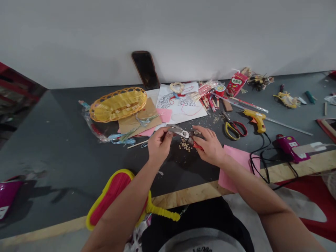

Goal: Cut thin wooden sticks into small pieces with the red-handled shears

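In my right hand (210, 146) is a pair of pruning shears (180, 131) with a bright metal blade and a red handle, its fingers wrapped around the grips. The blade points left, toward my left hand (159, 144). Thumb and fingers of that hand are pinched together at the blade's tip; anything small between them is too hidden to name. Below the shears, a little heap of small tan pieces (185, 145) lies on the dark grey table (76, 154).
Behind my hands are a yellow woven basket (118, 105), patterned paper (194, 111) and a leaning phone (146, 70). To the right lie scissors (235, 130), a yellow glue gun (256, 120) with a black cord, and pink paper (228, 171). A red-and-yellow padded object (112, 196) overhangs the front edge.
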`<control>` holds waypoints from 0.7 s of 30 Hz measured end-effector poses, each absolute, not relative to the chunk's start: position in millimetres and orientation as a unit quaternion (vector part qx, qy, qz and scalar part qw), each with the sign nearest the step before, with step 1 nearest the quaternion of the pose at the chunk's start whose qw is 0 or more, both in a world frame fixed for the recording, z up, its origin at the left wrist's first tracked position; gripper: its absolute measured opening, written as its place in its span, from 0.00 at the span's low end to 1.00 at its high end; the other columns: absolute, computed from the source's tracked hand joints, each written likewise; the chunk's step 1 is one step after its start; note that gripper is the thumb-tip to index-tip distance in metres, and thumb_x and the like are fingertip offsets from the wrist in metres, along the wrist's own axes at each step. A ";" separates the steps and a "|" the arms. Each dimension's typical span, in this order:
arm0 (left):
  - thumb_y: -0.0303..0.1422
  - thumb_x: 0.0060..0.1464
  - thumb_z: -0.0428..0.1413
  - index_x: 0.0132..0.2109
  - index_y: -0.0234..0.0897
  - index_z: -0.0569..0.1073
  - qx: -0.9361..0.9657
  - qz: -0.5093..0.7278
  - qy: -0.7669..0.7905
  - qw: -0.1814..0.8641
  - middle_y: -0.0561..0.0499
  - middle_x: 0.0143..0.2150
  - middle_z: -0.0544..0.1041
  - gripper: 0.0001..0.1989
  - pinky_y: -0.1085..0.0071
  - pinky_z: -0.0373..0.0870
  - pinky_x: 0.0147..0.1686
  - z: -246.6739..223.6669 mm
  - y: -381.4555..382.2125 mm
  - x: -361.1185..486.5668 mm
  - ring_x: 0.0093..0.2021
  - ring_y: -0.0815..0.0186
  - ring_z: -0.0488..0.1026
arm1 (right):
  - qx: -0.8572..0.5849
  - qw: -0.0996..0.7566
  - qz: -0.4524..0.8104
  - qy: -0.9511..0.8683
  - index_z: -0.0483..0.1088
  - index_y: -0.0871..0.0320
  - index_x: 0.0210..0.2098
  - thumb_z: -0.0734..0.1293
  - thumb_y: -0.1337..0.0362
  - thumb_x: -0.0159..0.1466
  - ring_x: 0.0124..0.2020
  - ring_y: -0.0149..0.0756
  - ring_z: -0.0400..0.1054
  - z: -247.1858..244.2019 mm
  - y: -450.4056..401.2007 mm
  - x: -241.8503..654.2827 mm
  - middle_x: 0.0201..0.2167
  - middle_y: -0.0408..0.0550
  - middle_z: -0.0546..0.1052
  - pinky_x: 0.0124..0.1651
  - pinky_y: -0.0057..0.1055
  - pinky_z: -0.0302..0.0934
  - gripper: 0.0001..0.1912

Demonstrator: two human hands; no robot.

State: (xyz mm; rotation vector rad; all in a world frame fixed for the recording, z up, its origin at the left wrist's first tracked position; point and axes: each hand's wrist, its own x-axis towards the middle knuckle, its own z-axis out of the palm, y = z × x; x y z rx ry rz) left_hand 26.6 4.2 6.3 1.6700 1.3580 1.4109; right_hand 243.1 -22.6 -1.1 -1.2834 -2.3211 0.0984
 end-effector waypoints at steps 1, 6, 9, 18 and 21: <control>0.43 0.60 0.57 0.36 0.36 0.78 0.620 0.528 0.507 0.284 0.51 0.29 0.80 0.14 0.73 0.69 0.30 5.8 4.4 26.6 0.28 0.67 0.74 | -0.469 0.240 0.037 -0.849 0.74 0.56 0.48 0.62 0.66 0.67 0.57 0.49 0.64 -1.5 -23.0 242.6 0.64 0.59 0.67 0.55 0.46 0.59 0.13; 0.39 0.59 0.56 0.36 0.36 0.77 0.614 0.517 0.521 0.292 0.51 0.29 0.80 0.11 0.73 0.69 0.31 4.7 4.6 26.7 0.29 0.67 0.74 | -0.473 0.228 0.041 -0.850 0.74 0.55 0.48 0.62 0.66 0.67 0.57 0.49 0.64 -2.4 -24.0 240.4 0.64 0.58 0.67 0.55 0.46 0.60 0.13; 0.38 0.59 0.56 0.37 0.36 0.77 0.617 0.507 0.530 0.286 0.51 0.29 0.80 0.10 0.73 0.69 0.31 5.8 4.2 27.0 0.29 0.67 0.74 | -0.475 0.224 0.048 -0.849 0.74 0.56 0.48 0.62 0.66 0.68 0.57 0.50 0.64 -2.0 -24.3 239.6 0.63 0.59 0.67 0.54 0.46 0.61 0.12; 0.36 0.59 0.56 0.36 0.37 0.78 0.617 0.509 0.532 0.279 0.52 0.29 0.81 0.09 0.73 0.69 0.30 7.6 2.7 28.7 0.28 0.68 0.74 | -0.482 0.245 0.103 -0.835 0.70 0.58 0.50 0.63 0.70 0.61 0.56 0.50 0.65 -9.0 -21.9 238.4 0.59 0.60 0.71 0.56 0.48 0.63 0.17; 0.36 0.59 0.56 0.36 0.36 0.78 0.625 0.513 0.526 0.263 0.52 0.30 0.81 0.09 0.74 0.70 0.30 6.1 1.7 27.5 0.28 0.68 0.75 | -0.489 0.255 0.114 -0.826 0.62 0.62 0.60 0.63 0.73 0.56 0.56 0.50 0.66 -11.4 -21.3 237.4 0.59 0.61 0.72 0.57 0.48 0.63 0.31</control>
